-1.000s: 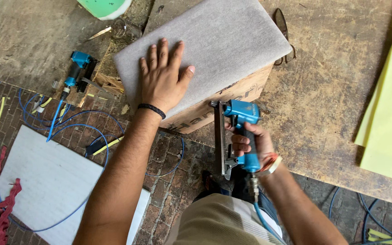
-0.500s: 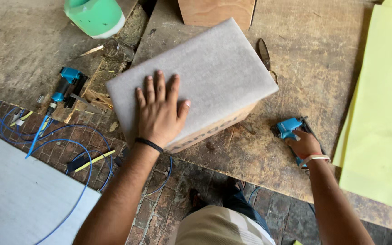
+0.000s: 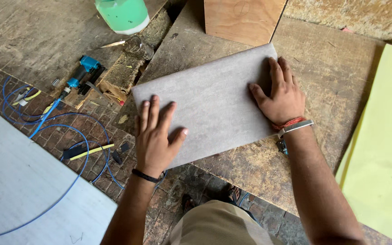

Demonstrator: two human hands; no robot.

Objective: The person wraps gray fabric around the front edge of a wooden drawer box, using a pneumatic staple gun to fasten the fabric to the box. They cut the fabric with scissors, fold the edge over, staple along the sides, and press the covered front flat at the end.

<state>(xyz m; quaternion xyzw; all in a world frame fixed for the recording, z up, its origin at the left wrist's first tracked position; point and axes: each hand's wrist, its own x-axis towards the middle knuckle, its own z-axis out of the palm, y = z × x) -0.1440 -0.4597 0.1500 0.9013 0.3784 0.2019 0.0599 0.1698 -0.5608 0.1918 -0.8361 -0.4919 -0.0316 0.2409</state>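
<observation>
A rectangular pad covered in grey fabric (image 3: 214, 100) lies on a worn wooden board (image 3: 332, 77). My left hand (image 3: 157, 136) rests flat on the pad's near left corner, fingers spread and thumb out. At the pad's right end my right hand (image 3: 280, 93) lies flat too, fingers pointing away from me. Neither hand grips anything. A small blue-grey piece of a tool (image 3: 281, 146) shows on the board just under my right wrist; the rest of it is hidden.
A blue air stapler (image 3: 82, 72) with a blue hose (image 3: 46, 122) lies on the brick floor at left, beside a grey sheet (image 3: 23, 190). A green bucket (image 3: 123, 13) and a plywood box (image 3: 243, 18) stand at the back. Yellow foam (image 3: 382, 149) lies at right.
My right hand has let go of the blue air tool on the board and moved up onto the pad's right end. The pad now lies flatter and more to the right.
</observation>
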